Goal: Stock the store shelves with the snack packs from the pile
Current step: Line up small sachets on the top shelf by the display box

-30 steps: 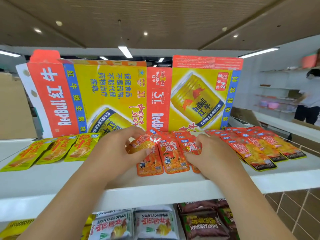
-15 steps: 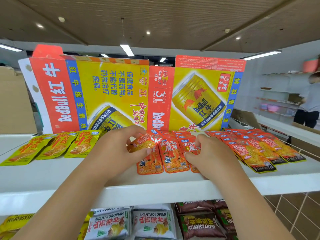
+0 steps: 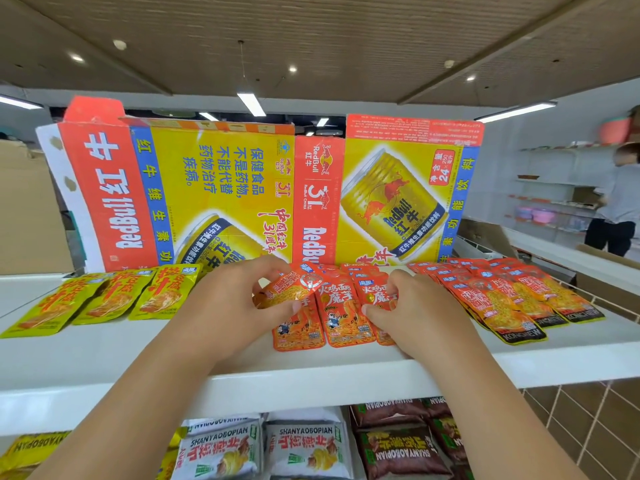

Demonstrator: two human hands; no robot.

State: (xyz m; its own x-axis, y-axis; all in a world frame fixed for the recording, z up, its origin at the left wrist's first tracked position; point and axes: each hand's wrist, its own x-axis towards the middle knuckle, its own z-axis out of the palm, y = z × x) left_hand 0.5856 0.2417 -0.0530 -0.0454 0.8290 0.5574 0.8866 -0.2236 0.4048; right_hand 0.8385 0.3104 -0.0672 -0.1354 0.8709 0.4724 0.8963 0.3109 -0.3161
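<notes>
While the left hand (image 3: 228, 306) pinches a loose orange snack pack (image 3: 287, 289) between thumb and fingertips, tilted over the orange row (image 3: 337, 306) on the top shelf (image 3: 104, 355), the slick foil could slip and land crooked, knocking that row askew. At three o'clock of the held pack, the right hand (image 3: 419, 317), fingers curled, appears to pinch a pack of the row; a tug there may drag neighbours toward the shelf lip at six o'clock. Yellow packs (image 3: 104, 296) lie at nine o'clock, black-edged packs (image 3: 512, 296) at three. A flattened Red Bull carton (image 3: 214, 188) stands at twelve o'clock, blocking any deeper push.
</notes>
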